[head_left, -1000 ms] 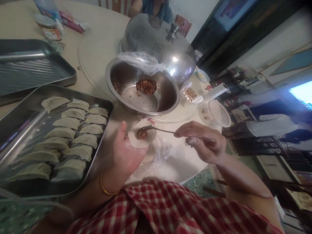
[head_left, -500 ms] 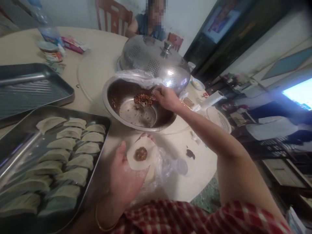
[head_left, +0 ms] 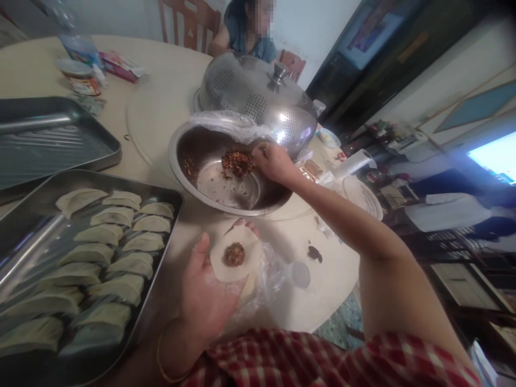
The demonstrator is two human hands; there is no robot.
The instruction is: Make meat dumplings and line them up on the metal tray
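My left hand (head_left: pixel 209 293) holds a round dumpling wrapper (head_left: pixel 220 269) on its palm and fingers, thumb raised beside it. A small mound of minced filling (head_left: pixel 234 254) sits in the wrapper's middle. My right hand (head_left: pixel 274 163) is closed over the right side of a deep steel bowl (head_left: pixel 175 156), gripping what looks like a spoon, its handle mostly hidden by the fingers and its head by the filling. A clump of brown minced filling (head_left: pixel 237 162) lies just left of those fingers. Folded dumplings (head_left: pixel 99 235) stand in rows in a metal tray (head_left: pixel 177 215) to the left.
A second dark tray (head_left: pixel 60 140) lies behind the first. A perforated steel lid (head_left: pixel 229 91) stands behind the bowl, with plastic film (head_left: pixel 226 124) between. A crumpled plastic bag (head_left: pixel 271 277) lies near my left hand. Across the table sits another person (head_left: pixel 245 40).
My right hand stays at the bowl, and the filling by its fingers has sunk slightly against the bowl. My left hand still holds the filled wrapper. The view has shifted a little.
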